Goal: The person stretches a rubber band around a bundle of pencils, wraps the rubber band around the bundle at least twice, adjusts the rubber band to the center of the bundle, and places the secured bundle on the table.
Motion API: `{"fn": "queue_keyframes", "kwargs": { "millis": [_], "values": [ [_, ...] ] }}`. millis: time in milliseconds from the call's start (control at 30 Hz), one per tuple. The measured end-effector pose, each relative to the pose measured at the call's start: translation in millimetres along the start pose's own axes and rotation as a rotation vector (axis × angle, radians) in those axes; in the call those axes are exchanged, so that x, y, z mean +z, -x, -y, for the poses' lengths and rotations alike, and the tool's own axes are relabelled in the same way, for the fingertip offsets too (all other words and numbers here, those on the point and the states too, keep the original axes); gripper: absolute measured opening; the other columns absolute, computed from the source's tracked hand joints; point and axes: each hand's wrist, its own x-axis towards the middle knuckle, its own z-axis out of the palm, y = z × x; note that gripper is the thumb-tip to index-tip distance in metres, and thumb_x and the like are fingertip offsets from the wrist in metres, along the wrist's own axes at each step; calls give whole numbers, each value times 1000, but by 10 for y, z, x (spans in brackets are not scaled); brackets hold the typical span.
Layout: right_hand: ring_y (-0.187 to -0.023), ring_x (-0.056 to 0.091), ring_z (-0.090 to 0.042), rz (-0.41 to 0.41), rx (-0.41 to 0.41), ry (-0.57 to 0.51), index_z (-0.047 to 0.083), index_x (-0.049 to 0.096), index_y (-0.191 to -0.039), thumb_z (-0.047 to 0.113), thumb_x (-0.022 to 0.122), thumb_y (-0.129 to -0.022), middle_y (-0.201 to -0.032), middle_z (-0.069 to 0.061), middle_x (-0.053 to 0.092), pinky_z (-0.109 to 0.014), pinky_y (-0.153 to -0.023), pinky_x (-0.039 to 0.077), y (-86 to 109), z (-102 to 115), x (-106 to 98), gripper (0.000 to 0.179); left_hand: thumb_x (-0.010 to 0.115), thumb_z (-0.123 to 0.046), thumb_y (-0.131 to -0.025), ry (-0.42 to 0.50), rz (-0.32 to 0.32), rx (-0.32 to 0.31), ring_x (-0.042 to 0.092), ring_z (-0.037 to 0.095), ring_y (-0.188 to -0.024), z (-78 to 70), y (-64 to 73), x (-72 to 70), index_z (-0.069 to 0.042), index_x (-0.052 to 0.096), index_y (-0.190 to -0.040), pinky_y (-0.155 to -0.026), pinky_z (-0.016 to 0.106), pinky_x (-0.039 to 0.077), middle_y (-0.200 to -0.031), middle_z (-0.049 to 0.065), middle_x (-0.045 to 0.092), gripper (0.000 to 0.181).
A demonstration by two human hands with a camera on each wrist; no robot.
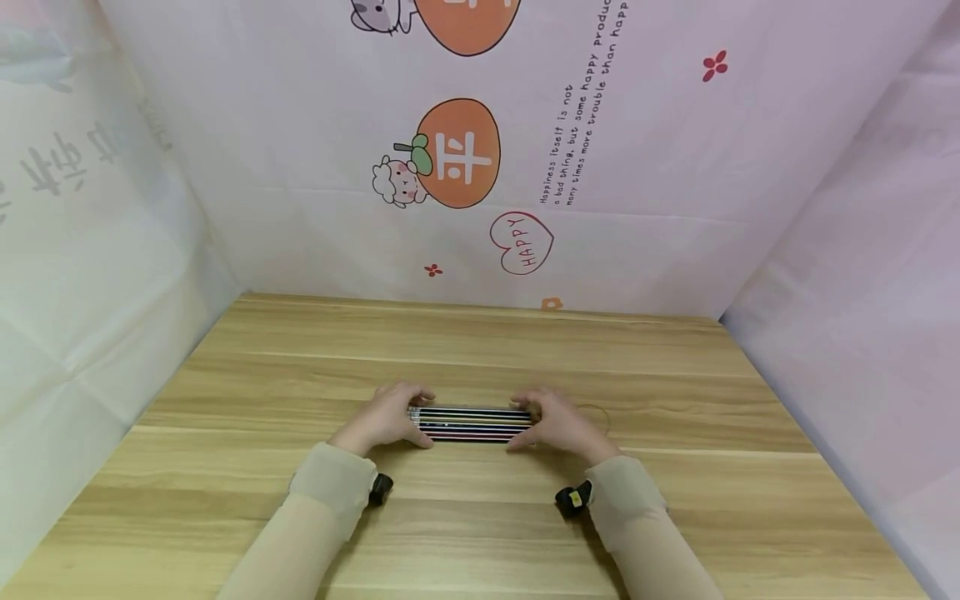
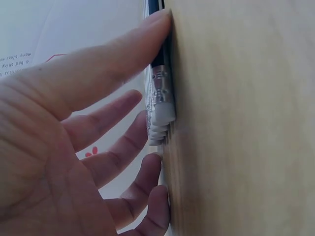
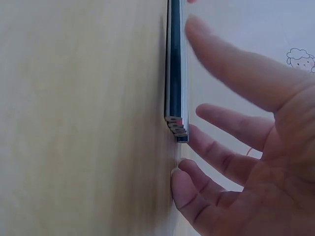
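Note:
Several unsharpened pencils point(image 1: 474, 425) lie side by side in a flat row on the wooden table, dark ones with lighter stripes among them. White erasers point(image 2: 164, 114) on silver ferrules cap their left ends; the right ends point(image 3: 176, 127) are blunt and slightly uneven. Around the eraser end is my left hand point(image 1: 392, 417), its thumb along the nearest pencil and its fingers loosely bent toward the far side. My right hand point(image 1: 561, 423) spreads about the blunt end. In the right wrist view its thumb stands a little off the pencils and the other fingers curve loosely past their ends.
A thin yellowish loop point(image 1: 606, 414) lies on the table point(image 1: 465, 533) just beyond the right hand. A printed cloth point(image 1: 637, 250) hangs behind the table's back edge, with pale cloths at the left point(image 1: 90, 292) and right point(image 1: 847, 292). Black wrist devices sit by both cuffs.

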Motion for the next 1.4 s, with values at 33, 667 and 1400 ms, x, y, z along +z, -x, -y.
{"fn": "queue_keyframes", "kwargs": {
  "millis": [33, 667, 1400],
  "values": [
    [-110, 50, -26, 1, 0, 10, 8, 60, -135, 30, 91, -69, -122, -8, 59, -49, -96, 46, 2, -1, 1, 76, 95, -20, -62, 1, 2, -2, 50, 32, -119, 2, -2, 1, -9, 65, -124, -107, 54, 37, -122, 8, 65, 69],
    [-112, 52, -26, 6, -18, 82, 10, 69, -116, 23, 89, -73, -115, -4, 60, -50, -101, 46, -55, -55, 37, 49, 91, -20, -68, -40, 71, 0, 52, 30, -114, -49, -7, -30, -10, 71, -115, -104, 54, 40, -116, 7, 64, 52],
    [-91, 53, -16, 50, -32, 82, 10, 67, -104, 24, 82, -81, -100, -1, 60, -35, -82, 48, -98, -28, 34, 30, 86, -19, -76, -36, 146, 24, 56, 19, -104, -78, -44, -57, -13, 71, -108, -95, 41, 48, -108, 0, 66, 36]
  ]
}}
